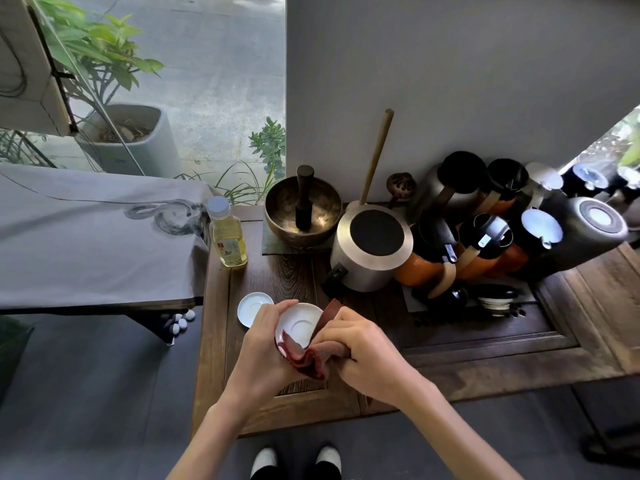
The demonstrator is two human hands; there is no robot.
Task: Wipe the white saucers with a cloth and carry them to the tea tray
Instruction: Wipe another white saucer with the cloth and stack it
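A white saucer [300, 323] is held tilted above the wooden side table, gripped at its left rim by my left hand [265, 344]. My right hand [356, 351] is closed on a dark red cloth [308, 360] that is pressed against the saucer's lower and right edge. A second white saucer [252, 308] lies flat on the table just left of my hands. No tea tray can be made out for certain.
The dark wooden table [485, 365] carries a brass singing bowl [303, 211], a bottle of yellow liquid [228, 233], a metal canister [372, 251] and several dark kettles and jars [519, 216] at the right. A grey-clothed table [86, 237] stands left.
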